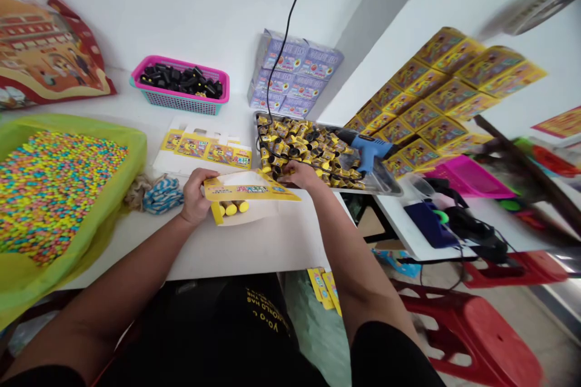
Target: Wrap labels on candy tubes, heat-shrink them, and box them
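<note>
My left hand [196, 196] grips the left end of a yellow printed cardboard box [254, 192], which lies open toward me on the white table. Inside, a few small yellow-capped tubes [233, 208] lie side by side. My right hand [297, 175] reaches into the near edge of a metal tray [385, 186] heaped with small yellow tubes with black caps [302, 142]. Its fingers are curled down among them, and whatever they hold is hidden. A blue heat gun [370, 148] rests on the tray's right side, its black cord running over the tubes.
Flat printed cartons [206, 148] lie behind the box. At left stands a yellow-lined bin of colourful candies [59, 187], beside a striped cloth [163, 195]. A pink-and-teal basket [181, 106] holds black parts. Purple boxes [295, 72] and yellow boxes [426, 97] are stacked behind. Red stools [494, 338] stand right.
</note>
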Available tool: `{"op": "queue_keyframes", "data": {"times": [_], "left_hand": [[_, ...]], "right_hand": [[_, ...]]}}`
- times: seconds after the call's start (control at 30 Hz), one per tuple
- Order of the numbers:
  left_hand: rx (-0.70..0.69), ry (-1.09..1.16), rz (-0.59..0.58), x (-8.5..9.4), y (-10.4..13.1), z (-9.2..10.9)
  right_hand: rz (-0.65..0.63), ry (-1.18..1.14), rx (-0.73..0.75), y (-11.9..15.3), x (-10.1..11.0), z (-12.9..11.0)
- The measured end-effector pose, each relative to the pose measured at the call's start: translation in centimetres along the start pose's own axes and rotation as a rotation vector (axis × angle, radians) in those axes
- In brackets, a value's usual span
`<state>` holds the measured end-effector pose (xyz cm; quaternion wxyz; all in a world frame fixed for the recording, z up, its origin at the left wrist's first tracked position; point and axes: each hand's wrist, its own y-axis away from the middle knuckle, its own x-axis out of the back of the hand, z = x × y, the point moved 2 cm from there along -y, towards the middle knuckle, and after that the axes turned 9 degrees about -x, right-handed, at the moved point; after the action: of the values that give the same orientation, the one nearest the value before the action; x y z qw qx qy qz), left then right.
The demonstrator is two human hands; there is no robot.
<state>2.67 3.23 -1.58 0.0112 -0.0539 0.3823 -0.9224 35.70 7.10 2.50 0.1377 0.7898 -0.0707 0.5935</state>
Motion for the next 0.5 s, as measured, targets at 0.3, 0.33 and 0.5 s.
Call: {"op": "queue_keyframes", "data": {"times": [0.3, 0.33, 0.5], "left_hand": [[0.09, -0.008, 0.049, 0.3, -0.6, 0.3], [0.091, -0.014, 0.054, 0.3, -0.6, 0.3], [0.087, -0.025, 0.067, 0.2, -0.6, 0.3]], "right_hand": [[-0.093, 0.007, -0.014, -0.6, 0.5, -0.2], [-0.089, 0.005, -0.014, -0.6, 0.5, -0.2], [-0.024, -0.046, -0.032, 0.4, 0.7, 0.9]]}}
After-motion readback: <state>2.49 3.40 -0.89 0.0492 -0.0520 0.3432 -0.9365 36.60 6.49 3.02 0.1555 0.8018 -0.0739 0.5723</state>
